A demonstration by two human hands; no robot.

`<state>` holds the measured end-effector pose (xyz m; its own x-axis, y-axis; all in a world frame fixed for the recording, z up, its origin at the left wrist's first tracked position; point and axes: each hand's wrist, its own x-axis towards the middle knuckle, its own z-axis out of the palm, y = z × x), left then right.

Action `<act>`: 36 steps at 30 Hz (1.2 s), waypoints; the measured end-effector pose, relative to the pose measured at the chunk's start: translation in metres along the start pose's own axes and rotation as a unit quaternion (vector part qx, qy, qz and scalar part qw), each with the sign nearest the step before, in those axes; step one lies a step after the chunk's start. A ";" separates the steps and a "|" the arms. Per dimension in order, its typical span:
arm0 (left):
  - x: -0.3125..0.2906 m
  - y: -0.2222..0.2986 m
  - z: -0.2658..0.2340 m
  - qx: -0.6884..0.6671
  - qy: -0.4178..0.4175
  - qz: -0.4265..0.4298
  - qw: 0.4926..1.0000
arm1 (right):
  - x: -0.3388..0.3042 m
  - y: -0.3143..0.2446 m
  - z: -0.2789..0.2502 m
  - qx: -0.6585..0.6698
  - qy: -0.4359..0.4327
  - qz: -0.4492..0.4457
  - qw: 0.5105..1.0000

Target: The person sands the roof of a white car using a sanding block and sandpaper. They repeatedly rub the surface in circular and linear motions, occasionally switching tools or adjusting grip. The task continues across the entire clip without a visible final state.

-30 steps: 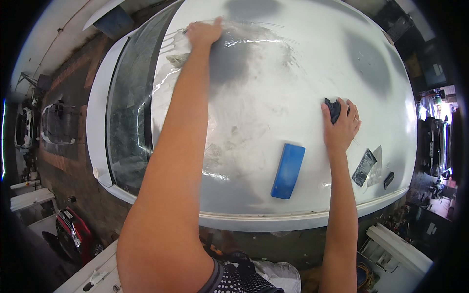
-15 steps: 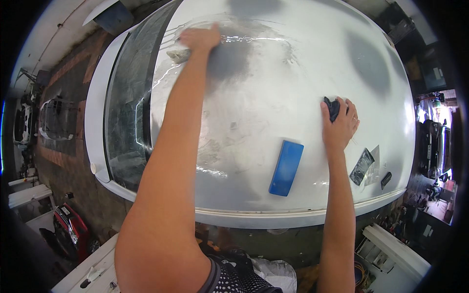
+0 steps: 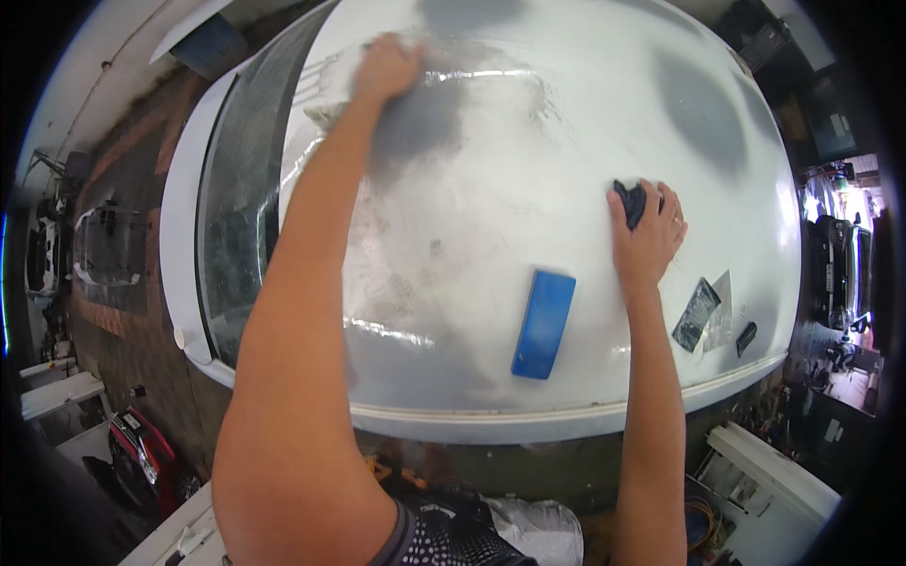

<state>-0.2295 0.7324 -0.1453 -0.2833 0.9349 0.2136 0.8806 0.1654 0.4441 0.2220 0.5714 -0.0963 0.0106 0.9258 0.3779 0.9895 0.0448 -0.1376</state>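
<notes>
Stretched far forward, my left hand [image 3: 390, 68] is pressed down on the white car panel [image 3: 491, 236] near a grey patch and a wet streak. Motion smears its fingers, and whether anything lies under them is hidden. A greyish lump [image 3: 326, 115] rests close by, partly behind my left forearm. On the right, my right hand [image 3: 649, 236] rests on the panel, fingers curled round a crumpled black piece [image 3: 630, 204]. Between my arms lies a blue rectangular block [image 3: 545, 324].
Right of my right forearm lie a dark folded sheet [image 3: 696, 316], a grey sheet [image 3: 720, 316] and a small black piece [image 3: 746, 339]. A dark window [image 3: 241, 189] borders the panel at left. A red car part [image 3: 146, 453] stands at lower left.
My left hand has shifted slightly up over the panel, its fingers still blurred. The view has moved a little; my right hand keeps its grip on the black piece.
</notes>
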 end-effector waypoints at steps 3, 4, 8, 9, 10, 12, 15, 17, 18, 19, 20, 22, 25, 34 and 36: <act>0.026 -0.020 -0.023 0.095 -0.005 -0.083 0.992 | 0.002 -0.016 0.004 0.017 0.000 -0.011 1.000; 0.023 -0.001 -0.020 0.114 -0.011 -0.094 0.989 | 0.001 -0.016 0.005 0.015 -0.002 -0.012 1.000; -0.031 0.086 0.008 0.000 -0.058 0.063 0.996 | -0.001 0.007 0.001 0.010 -0.006 0.000 1.000; -0.034 0.081 0.007 -0.009 -0.068 0.069 0.995 | -0.001 0.010 0.000 0.013 -0.007 -0.001 1.000; -0.037 0.076 0.005 -0.019 -0.079 0.076 0.994 | -0.002 0.014 0.000 0.014 -0.008 -0.002 1.000; -0.007 0.006 -0.017 0.012 -0.015 0.025 1.000 | 0.000 -0.010 0.002 0.020 -0.004 -0.010 1.000; -0.006 0.030 -0.015 -0.001 -0.009 -0.039 0.999 | 0.002 -0.008 0.004 0.005 -0.005 -0.012 1.000; -0.039 0.075 0.006 0.008 -0.048 0.134 0.990 | 0.000 -0.010 0.007 0.014 -0.009 -0.009 1.000; -0.051 0.089 0.009 -0.010 -0.054 0.171 0.984 | 0.000 0.004 0.004 0.004 -0.009 -0.004 1.000; -0.069 0.105 0.011 -0.030 -0.062 0.209 0.975 | -0.003 0.018 0.000 -0.010 -0.010 0.004 1.000; -0.083 0.107 0.011 -0.041 -0.073 0.240 0.967 | -0.007 0.021 0.000 -0.015 -0.012 0.009 1.000; -0.017 -0.009 -0.024 0.051 -0.049 0.048 0.996 | 0.001 -0.010 0.001 0.016 -0.005 -0.003 1.000; 0.012 -0.017 -0.029 0.111 -0.059 -0.146 0.981 | 0.001 -0.013 0.005 0.014 0.000 -0.013 1.000; -0.005 0.008 -0.029 0.066 -0.090 -0.309 0.945 | -0.001 -0.006 0.005 0.004 0.011 -0.023 1.000; -0.029 0.068 -0.018 0.077 -0.096 -0.233 0.965 | 0.005 0.006 0.003 -0.013 0.018 -0.010 1.000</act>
<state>-0.1683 0.7107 -0.1054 -0.5995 0.7861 -0.1503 0.7245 0.6129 0.3154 0.2275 0.5776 -0.0976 -0.0046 0.9103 0.4138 0.9929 0.0534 -0.1065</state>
